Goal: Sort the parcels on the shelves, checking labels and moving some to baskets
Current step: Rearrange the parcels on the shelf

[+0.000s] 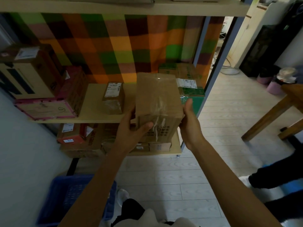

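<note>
You hold a taped brown parcel (pixel 158 102) in front of the middle shelf (pixel 94 104): your left hand (pixel 133 132) grips its near corner, your right hand (pixel 190 123) seems pressed flat against its right side.

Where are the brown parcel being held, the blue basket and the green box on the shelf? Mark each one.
brown parcel (pixel 157 99): head view, on its taped top face.
blue basket (pixel 65 199): head view, on its slatted wall.
green box (pixel 197 99): head view, on its green front face.
</note>
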`<state>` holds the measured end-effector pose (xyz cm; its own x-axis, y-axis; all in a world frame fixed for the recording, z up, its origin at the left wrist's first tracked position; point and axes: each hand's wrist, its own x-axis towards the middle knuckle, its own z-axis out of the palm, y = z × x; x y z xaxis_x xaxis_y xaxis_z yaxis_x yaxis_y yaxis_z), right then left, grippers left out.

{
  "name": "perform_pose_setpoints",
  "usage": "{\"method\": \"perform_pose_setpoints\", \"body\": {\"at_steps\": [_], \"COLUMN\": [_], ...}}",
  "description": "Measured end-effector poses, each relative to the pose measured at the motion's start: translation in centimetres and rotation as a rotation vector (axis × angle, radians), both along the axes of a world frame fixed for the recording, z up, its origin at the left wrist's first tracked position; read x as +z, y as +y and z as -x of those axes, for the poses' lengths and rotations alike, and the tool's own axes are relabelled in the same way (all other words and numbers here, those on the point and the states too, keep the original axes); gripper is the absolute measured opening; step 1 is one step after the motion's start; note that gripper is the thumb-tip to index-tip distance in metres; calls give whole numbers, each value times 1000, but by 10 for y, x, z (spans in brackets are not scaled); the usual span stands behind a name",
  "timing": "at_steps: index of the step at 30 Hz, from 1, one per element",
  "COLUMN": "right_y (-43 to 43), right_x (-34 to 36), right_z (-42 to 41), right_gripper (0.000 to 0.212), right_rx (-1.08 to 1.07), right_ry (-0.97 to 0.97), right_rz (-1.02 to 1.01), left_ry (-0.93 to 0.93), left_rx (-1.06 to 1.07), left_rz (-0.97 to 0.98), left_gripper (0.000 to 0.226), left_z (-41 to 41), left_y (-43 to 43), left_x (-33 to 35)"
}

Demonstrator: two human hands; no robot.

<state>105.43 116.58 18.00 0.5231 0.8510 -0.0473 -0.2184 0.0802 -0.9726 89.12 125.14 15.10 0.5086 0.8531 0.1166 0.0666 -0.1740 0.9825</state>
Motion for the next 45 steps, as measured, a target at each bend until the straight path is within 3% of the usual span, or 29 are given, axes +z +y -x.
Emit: {"method": "perform_pose_setpoints", "body": {"at_steps": [1,3,5,7,9,14,18,21,24,27,31,34,39,42,45], "right_y": [0,0,-1,-1,-1,2,9,11,7,6,16,31,48,58,63], "right_x": [-2,-9,-11,-14,-25,-26,-14,-3,3,-5,-22,-29,-32,-27,-19], "right_z": [4,4,5,9,11,7,-4,-10,-12,-1,22,34,48,51,46], "right_gripper": [38,74,102,106,103,49,41,37,25,52,49,45,49,58,83], "right_rx": [-3,-25,8,27,-12,-83,-52,-21,-7,62,120,64,54,67,147], "right_ry": [-22,-71,-203,-303,-388,-419,-457,-198,94,90,-83,-254,-310,-207,11], "right_rz": [-23,-37,-20,58,117,56,92,155,72,39,28,63,84,116,182], "left_ry": [-4,-8,-20,-42,-53,17,-67,-141,-146,-85,-23,-21,31,-2,-160], "left_rx": [35,98,131,151,139,143,119,75,19,-22,88,213,313,348,365], "left_rz": [-3,-19,-20,-17,-62,-132,-34,54,77,30,-56,-78,-99,-15,55], "left_gripper": [80,67,71,84,87,94,86,52,71,99,81,79,68,59,26], "left_z": [-2,-5,-6,-8,-11,-10,-7,-2,5,11,13,23,41,53,61], "left_y": [-1,-4,-6,-5,-3,-3,-7,-6,1,7,6,6,12,19,22], "left_x": [-1,-2,-3,-2,-1,-1,-5,2,8,10,-1,-8,-3,5,12]}}
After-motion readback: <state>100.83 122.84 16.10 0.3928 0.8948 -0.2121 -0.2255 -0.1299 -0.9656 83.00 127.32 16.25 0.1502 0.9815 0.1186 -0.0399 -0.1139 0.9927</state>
